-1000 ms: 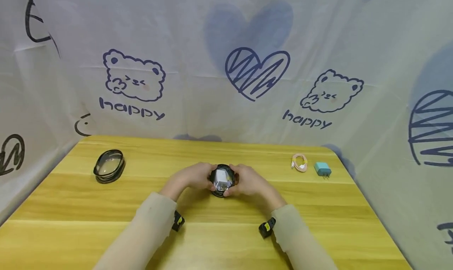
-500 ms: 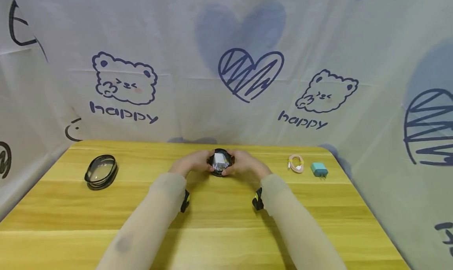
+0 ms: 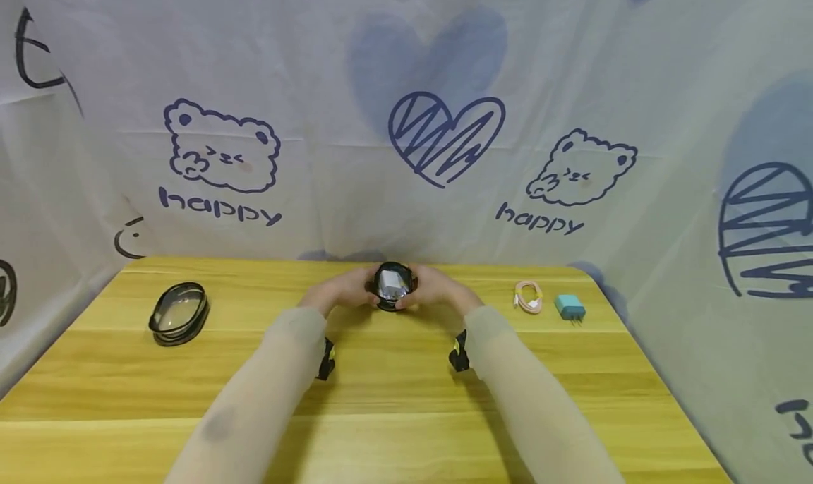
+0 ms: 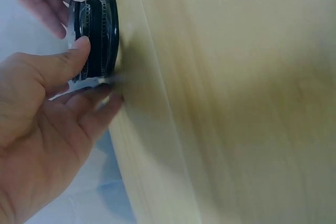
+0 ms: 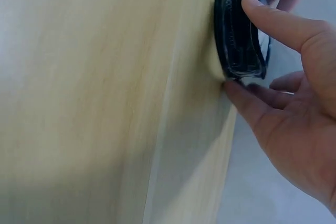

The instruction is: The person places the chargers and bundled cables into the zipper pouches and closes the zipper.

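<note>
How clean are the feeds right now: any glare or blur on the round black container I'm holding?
Head view: sharp, evenly lit, but the black container shows a bright reflection on top, hiding what is inside; soft shadows lie under the arms. Left wrist view: table grain smeared, left hand fairly clear. Right wrist view: similar blur, right hand readable.

Both hands, the left hand (image 3: 343,291) and the right hand (image 3: 441,291), have carried the round black container (image 3: 392,286) away from the person, toward the far edge of the worktop (image 3: 406,371). The arms have stretched out further with it.
</note>
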